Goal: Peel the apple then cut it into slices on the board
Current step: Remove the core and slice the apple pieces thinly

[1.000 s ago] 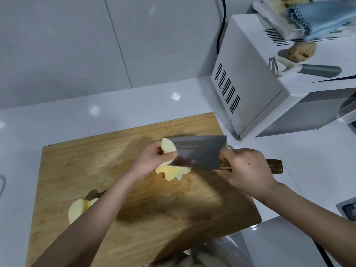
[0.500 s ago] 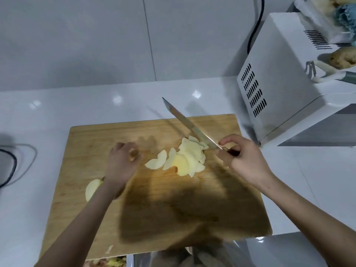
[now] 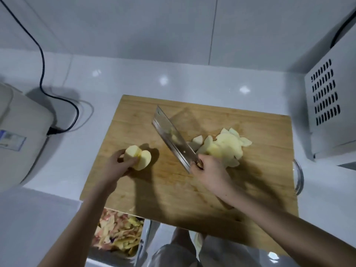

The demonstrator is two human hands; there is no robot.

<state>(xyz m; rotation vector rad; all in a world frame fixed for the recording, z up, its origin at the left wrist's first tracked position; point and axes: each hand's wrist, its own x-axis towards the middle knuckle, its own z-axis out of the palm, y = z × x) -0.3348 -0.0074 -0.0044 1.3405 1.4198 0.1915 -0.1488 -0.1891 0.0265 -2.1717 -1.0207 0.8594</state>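
Nearest, a metal tray (image 3: 143,236) of pink and yellow apple peelings (image 3: 117,233) sits at the front edge of the rectangular wooden cutting board (image 3: 192,193). On the board's left side, the left hand (image 3: 116,167) grasps the peeled, pale-yellow, unsliced apple chunk (image 3: 138,156). The right hand (image 3: 211,171) is clenched around the handle of a broad steel cleaver (image 3: 171,137); its blade seems raised, apart from the chunk. Farther right lies a heap of thin apple slices (image 3: 226,147). Peeling looks finished and slicing is about half done. The next move probably calls for bringing the chunk under the blade, with fingertips tucked back.
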